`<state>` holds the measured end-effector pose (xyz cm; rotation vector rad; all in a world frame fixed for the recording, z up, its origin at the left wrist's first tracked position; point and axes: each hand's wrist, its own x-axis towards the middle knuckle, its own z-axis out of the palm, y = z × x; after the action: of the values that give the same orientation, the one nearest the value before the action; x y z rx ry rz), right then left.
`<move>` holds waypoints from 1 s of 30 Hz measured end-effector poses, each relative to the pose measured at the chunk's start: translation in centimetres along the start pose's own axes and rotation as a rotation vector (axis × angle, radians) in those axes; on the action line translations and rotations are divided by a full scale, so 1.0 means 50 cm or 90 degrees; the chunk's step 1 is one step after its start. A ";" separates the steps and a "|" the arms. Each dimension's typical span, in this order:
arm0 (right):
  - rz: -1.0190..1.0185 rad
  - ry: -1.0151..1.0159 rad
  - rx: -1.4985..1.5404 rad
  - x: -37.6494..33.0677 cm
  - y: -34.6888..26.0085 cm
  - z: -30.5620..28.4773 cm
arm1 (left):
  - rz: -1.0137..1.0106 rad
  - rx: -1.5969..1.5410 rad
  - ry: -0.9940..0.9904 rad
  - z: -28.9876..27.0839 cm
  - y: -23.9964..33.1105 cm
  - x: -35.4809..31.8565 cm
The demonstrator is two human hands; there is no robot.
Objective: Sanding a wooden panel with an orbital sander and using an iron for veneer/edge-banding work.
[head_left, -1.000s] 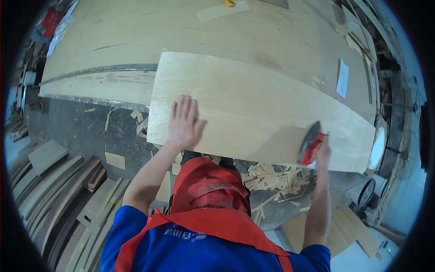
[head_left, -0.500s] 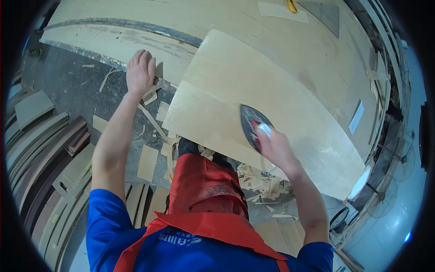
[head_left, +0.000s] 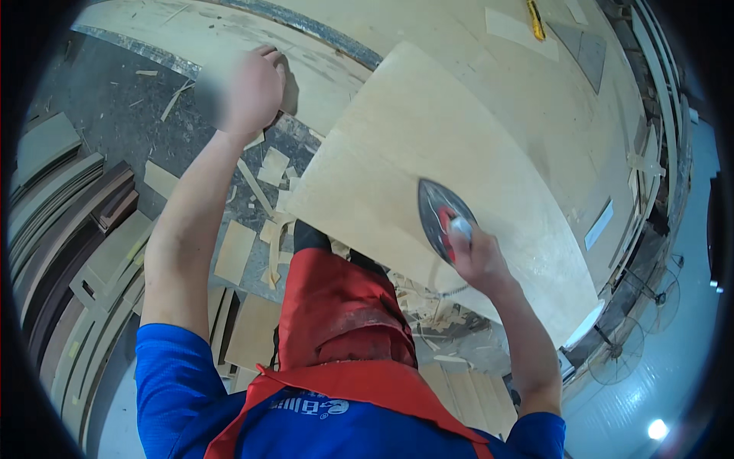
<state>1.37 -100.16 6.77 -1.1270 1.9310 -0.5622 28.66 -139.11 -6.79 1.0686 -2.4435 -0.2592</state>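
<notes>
right hand gripping the iron on the veneer sheet — left hand raised, blurred.

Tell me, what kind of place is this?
Probably a woodworking or veneer workshop: a large wooden workbench carries a thin veneer sheet, offcuts litter the floor, and the right hand presses an iron on the sheet.

- The pale plywood sheet is bare all around the iron, with open room for the right hand toward its far corner.
- The left hand hangs over the workbench edge, nothing close about it.
- Offcuts litter the floor below.
- A yellow tool lies well apart on the bench.
</notes>
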 end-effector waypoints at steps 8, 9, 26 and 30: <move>-0.210 -0.055 -0.114 0.073 -0.001 0.020 | 0.018 0.020 0.000 0.003 0.001 -0.007; -0.189 -0.052 -0.100 0.073 0.001 0.024 | 0.012 0.021 -0.002 0.000 0.000 -0.012; -0.062 -0.134 -0.068 0.195 -0.151 0.071 | 0.010 0.004 0.017 0.006 -0.016 -0.008; -0.011 -0.135 -0.054 0.209 -0.144 0.074 | 0.011 0.003 0.035 0.005 -0.021 0.001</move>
<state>5.18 -112.74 5.33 -1.2072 1.7776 -0.3568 29.17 -139.87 -7.37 1.0427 -2.4053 -0.2157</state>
